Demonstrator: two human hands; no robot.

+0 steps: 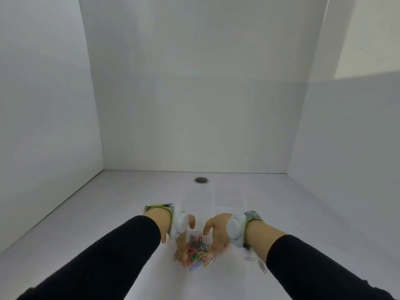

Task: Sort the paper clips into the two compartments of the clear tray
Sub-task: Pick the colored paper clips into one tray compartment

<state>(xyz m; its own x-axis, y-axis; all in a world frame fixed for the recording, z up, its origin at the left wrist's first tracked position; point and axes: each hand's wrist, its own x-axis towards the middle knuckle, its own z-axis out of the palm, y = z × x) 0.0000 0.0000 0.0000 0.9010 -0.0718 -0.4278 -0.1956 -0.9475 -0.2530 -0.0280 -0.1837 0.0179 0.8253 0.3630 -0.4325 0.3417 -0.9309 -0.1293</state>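
A heap of coloured paper clips lies on the white table, red, green, pink, blue and yellow mixed together. My left hand reaches down into the heap's left side, fingertips among the clips. My right hand curls over the heap's right side, fingers touching clips. Whether either hand pinches a clip is blurred. Both wrists carry white sensor pods on straps. The clear tray is faint, lying beyond the hands with two compartments side by side. A few silver paper clips lie apart at the right, by my right forearm.
White walls box in the table on the left, back and right. A round metal grommet sits in the tabletop near the back wall. My black sleeves cross the table's front part.
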